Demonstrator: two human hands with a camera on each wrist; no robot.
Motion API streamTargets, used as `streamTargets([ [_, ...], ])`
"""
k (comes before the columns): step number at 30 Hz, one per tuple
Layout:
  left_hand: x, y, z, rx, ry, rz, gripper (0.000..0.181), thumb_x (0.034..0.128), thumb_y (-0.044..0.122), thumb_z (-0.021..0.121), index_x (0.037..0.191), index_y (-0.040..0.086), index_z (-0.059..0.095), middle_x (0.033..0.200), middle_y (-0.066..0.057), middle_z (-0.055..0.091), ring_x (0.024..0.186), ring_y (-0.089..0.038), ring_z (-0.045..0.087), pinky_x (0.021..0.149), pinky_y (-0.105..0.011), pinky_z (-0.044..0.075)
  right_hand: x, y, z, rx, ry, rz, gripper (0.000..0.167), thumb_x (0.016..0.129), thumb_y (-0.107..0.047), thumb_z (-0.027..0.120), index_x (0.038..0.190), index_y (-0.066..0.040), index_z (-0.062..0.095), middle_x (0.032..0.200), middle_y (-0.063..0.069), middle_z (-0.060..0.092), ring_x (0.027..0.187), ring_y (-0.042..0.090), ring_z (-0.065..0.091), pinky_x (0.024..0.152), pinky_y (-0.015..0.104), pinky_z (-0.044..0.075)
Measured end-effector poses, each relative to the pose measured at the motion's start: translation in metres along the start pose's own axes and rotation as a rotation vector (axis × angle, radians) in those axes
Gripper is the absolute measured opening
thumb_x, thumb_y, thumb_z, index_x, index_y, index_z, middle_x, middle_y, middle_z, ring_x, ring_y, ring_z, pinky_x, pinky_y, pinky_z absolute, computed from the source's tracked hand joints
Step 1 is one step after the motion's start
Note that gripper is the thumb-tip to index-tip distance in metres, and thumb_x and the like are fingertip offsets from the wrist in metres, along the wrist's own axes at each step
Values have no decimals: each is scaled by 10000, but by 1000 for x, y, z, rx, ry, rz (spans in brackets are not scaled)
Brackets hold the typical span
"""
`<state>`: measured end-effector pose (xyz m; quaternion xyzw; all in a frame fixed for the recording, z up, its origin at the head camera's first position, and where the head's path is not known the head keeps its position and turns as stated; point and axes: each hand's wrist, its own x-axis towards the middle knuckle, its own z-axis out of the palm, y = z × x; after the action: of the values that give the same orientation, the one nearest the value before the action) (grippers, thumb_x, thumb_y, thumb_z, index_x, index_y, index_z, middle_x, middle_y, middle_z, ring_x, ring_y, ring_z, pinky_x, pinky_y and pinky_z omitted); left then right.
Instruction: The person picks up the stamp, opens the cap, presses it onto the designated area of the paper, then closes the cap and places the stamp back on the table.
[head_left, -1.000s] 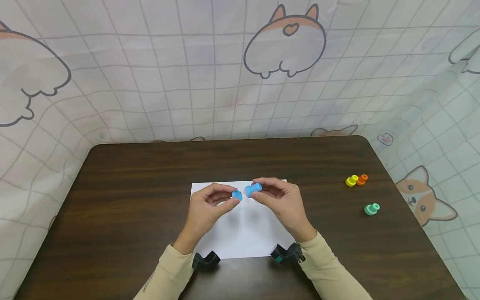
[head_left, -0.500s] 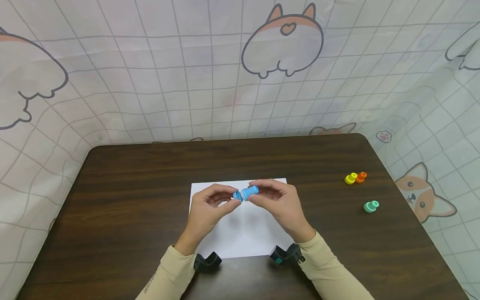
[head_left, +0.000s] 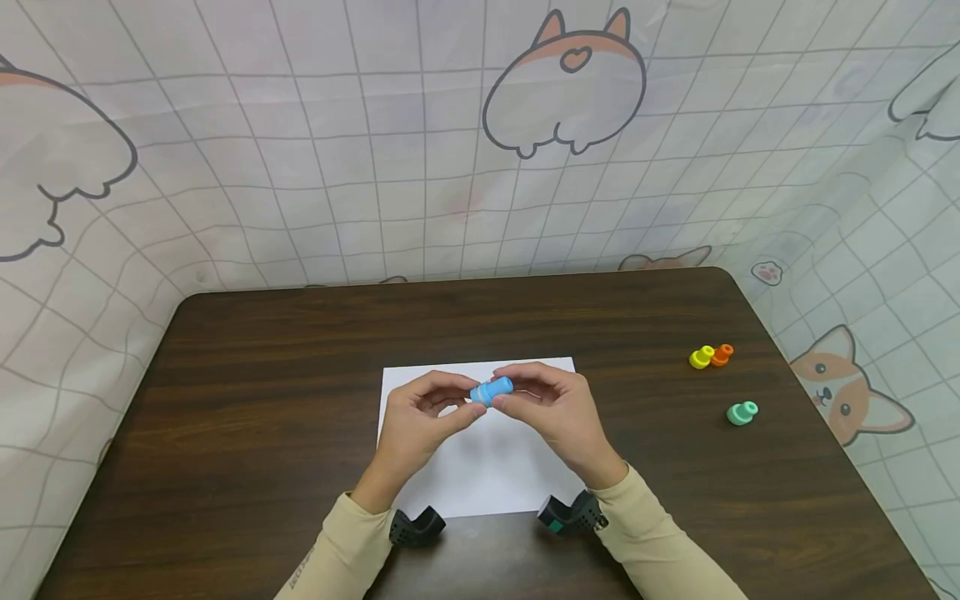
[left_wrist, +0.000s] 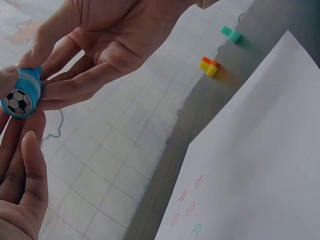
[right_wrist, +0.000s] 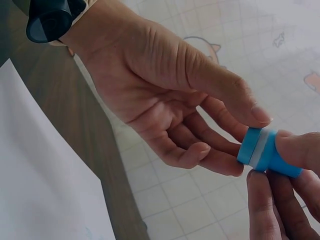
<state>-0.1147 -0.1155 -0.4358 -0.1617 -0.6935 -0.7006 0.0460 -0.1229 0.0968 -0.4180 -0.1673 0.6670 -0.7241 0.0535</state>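
Observation:
Above the paper, both hands meet at one small blue toy stamp (head_left: 498, 388). My left hand (head_left: 426, 417) pinches its cap (right_wrist: 248, 145) between thumb and fingertips. The stamp's narrower body is pinched by my right hand (head_left: 557, 410). Cap and body sit together in line, with a whitish band (right_wrist: 260, 149) between them in the right wrist view. A soccer ball picture (left_wrist: 19, 102) shows on the round end in the left wrist view. Under the hands lies a white paper sheet (head_left: 487, 475); small red prints (left_wrist: 190, 207) and a teal one (left_wrist: 197, 229) mark it.
On the right of the dark wooden table (head_left: 262, 400) stand a yellow stamp (head_left: 701, 357) and an orange stamp (head_left: 722, 355), side by side. A teal stamp (head_left: 742, 413) is nearer the front. Patterned white cloth (head_left: 337, 167) hangs behind the table.
The cap in my left hand and the stamp body in my right hand were apart; they have come together. The right hand moved slightly left. The stamps on the table stayed put.

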Motion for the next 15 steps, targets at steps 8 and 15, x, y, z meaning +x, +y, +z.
streamTargets([
  [8, -1, 1, 1, 13, -5, 23, 266, 837, -26, 819, 1085, -41, 724, 1043, -23, 761, 901, -53, 730, 858, -227, 626, -1, 1, 1, -20, -5, -9, 322, 887, -53, 801, 1190, 21, 720, 1072, -44, 763, 957, 111, 736, 906, 296, 634],
  [15, -1, 2, 2, 20, -7, 15, 275, 833, -24, 822, 1089, -39, 723, 1068, -219, 737, 909, -48, 730, 868, -232, 627, -2, 2, 1, -35, -3, -19, 319, 895, -64, 796, 1189, 32, 718, 1067, -58, 760, 963, 125, 732, 920, 294, 630],
])
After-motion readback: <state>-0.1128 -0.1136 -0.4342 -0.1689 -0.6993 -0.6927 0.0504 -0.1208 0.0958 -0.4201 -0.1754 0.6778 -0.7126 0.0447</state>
